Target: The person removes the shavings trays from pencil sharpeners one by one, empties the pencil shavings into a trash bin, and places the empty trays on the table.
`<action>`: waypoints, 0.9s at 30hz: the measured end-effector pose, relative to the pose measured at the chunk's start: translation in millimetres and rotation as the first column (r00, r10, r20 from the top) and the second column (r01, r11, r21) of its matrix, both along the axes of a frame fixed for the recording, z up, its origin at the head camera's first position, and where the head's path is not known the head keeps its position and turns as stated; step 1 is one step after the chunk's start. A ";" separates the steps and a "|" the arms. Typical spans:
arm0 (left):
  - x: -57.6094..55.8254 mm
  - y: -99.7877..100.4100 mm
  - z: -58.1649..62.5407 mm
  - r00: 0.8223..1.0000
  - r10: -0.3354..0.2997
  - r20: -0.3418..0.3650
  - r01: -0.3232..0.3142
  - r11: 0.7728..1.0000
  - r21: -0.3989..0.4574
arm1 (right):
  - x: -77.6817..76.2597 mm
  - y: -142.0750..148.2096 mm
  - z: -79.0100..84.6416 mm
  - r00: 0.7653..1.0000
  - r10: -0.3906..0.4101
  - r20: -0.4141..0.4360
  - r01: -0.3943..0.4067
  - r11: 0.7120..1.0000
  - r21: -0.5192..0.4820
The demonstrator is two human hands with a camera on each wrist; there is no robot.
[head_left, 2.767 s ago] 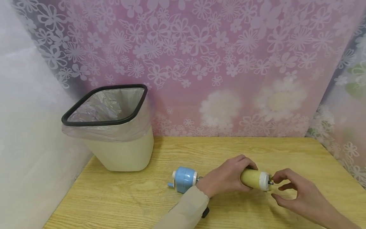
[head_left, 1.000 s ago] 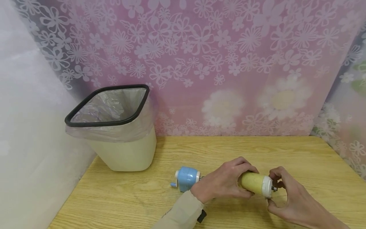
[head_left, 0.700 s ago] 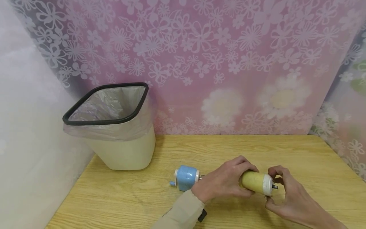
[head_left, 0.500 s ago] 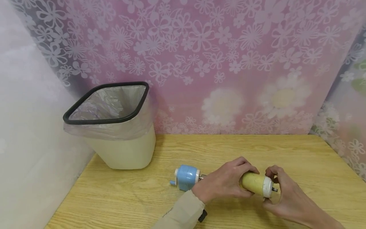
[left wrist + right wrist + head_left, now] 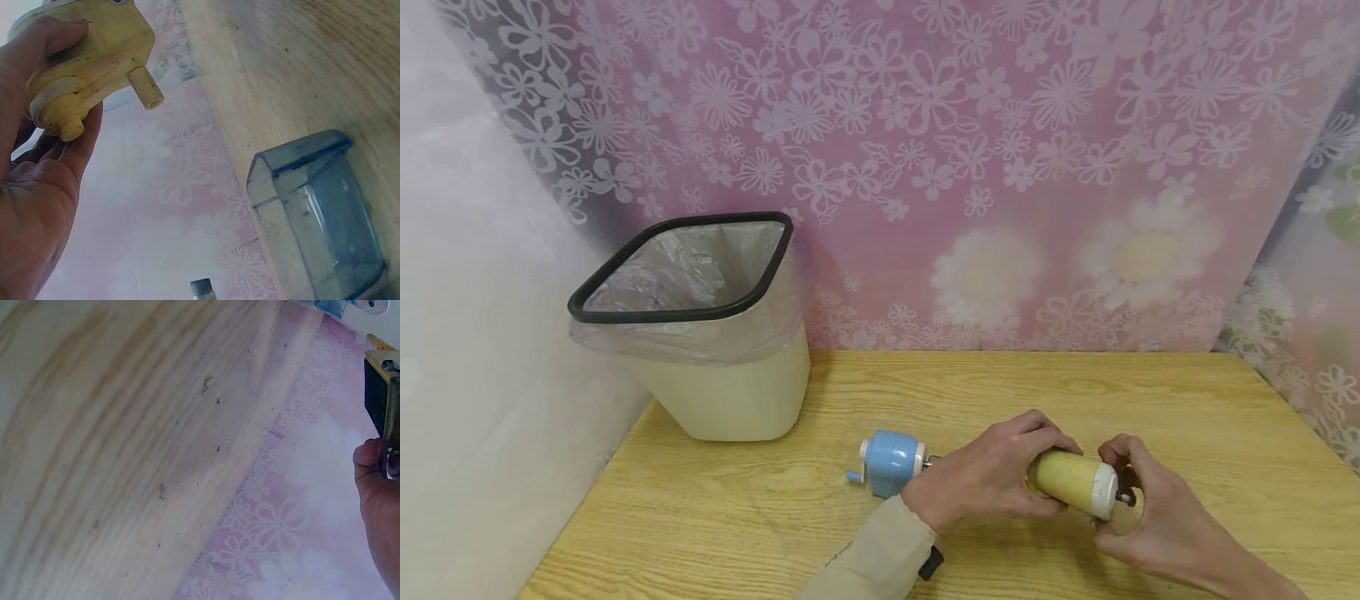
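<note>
My left hand grips a yellow hand-crank pencil sharpener around its body. In the left wrist view, its crank knob points down beside my fingers. The sharpener's white end faces right, with a short dark metal piece sticking out. There my right hand pinches the white end, thumb below and curled fingers above. The right wrist view catches only the sharpener's dark underside and part of this hand. A blue crank pencil sharpener stands left of my left hand, partly covered by it.
A cream trash bin with a black rim and plastic liner stands at the table's back left. A clear bluish open container lies on the wooden table. A small black object shows beside my left sleeve. Floral curtains hang behind.
My right hand, apart from the sharpener with fingers spread at first, has closed in on its white end and shifted slightly left. My left hand keeps its grip; the metal piece now tilts differently.
</note>
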State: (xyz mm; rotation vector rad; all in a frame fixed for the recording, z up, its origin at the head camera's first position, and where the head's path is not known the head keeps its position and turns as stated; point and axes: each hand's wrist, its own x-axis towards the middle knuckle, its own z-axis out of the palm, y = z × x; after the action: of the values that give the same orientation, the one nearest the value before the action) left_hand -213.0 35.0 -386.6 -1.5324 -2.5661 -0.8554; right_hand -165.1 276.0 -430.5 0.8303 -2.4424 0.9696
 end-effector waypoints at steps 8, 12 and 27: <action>-0.4 -0.7 -0.6 1.000 -0.005 -0.009 0.005 1.000 0.016 | 1.9 0.2 0.7 0.999 -0.027 0.033 0.027 1.000 -0.016; -0.2 -1.9 -0.1 1.000 -0.004 0.000 0.004 1.000 0.024 | 2.1 0.1 0.6 0.998 -0.032 0.062 0.035 0.999 -0.037; -2.3 -6.7 -2.1 1.000 0.008 0.000 -0.008 1.000 0.014 | 0.8 5.3 3.9 0.999 0.001 0.039 0.001 0.999 -0.037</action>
State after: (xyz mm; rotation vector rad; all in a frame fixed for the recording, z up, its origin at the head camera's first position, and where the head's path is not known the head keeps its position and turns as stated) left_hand -215.3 28.3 -388.7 -1.5182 -2.5588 -0.8701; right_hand -164.3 281.3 -426.6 0.8059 -2.4493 1.0376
